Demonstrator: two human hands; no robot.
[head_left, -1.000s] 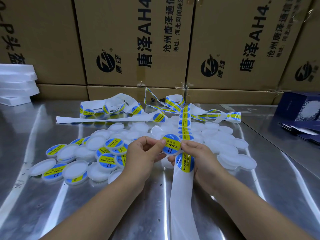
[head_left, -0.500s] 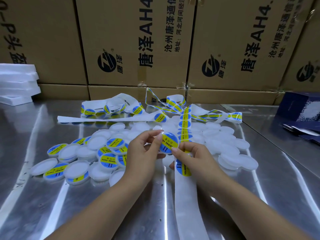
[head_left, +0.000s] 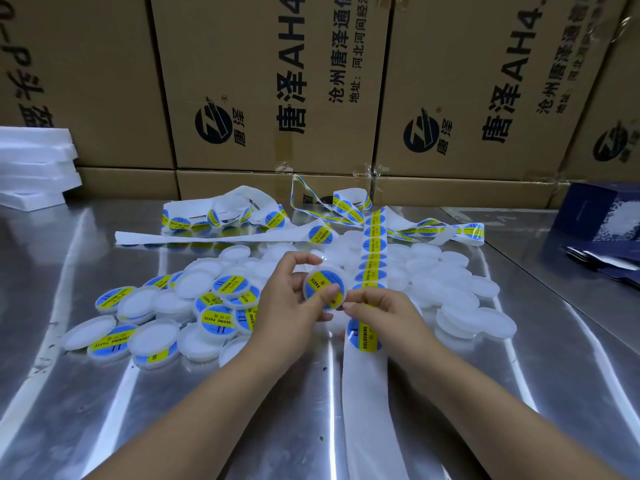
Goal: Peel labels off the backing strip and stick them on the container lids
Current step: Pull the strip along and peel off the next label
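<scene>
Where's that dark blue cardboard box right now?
Head view: the dark blue cardboard box sits at the far right of the shiny metal table, by the brown cardboard cartons, right of the round white lids.

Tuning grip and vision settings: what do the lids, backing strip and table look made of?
Lids: milky translucent plastic, it seems; smooth moulded rims, faint sheen. Backing strip: white paper, probably release-coated; it bends and loops freely. Table: sheet metal, likely stainless steel; brushed, with streaky mirror-like glare.
</scene>
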